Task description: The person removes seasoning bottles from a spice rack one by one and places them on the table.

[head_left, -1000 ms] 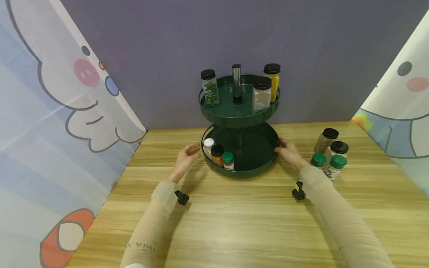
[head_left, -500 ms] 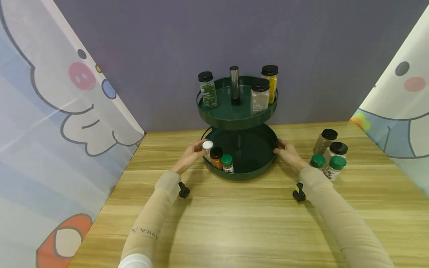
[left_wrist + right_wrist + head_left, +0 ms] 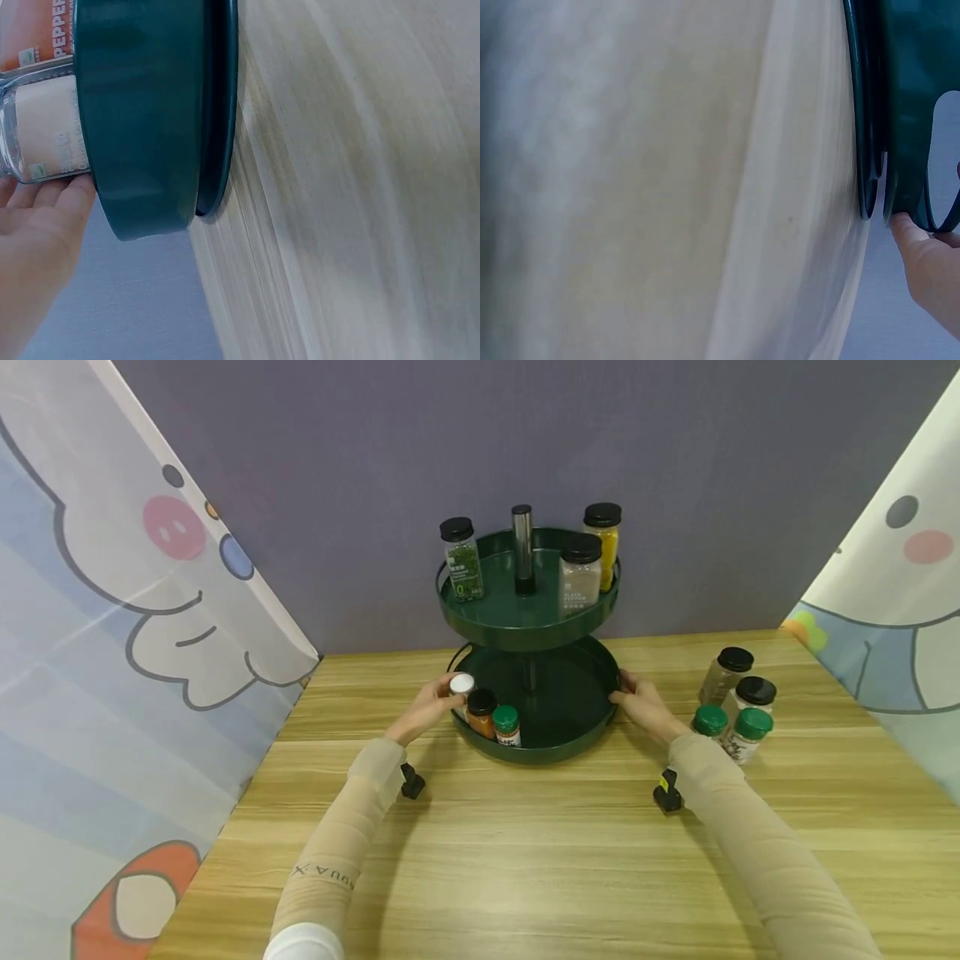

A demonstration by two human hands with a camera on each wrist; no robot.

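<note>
grey wall [image 3: 360, 485] behind, work at the green stand [image 3: 525, 639]

across the wood-grain table [image 3: 540, 868], the stand sits near the wall. the right hand [image 3: 643, 703] grips the lower tier [image 3: 543, 753] at its right side, thumb at the rim. the left hand [image 3: 427, 706] is at the opposite side, right at the white-capped jar [image 3: 462, 684]; whether it clasps rim or jar, i cannot tell. that jar, an orange jar [image 3: 482, 714] and a green-capped jar [image 3: 507, 727] stand together inside the lower tier. the step in hand looks like steadying or turning the stand; the next move seems to call for even effort from both sides, so no jar tips.
</note>
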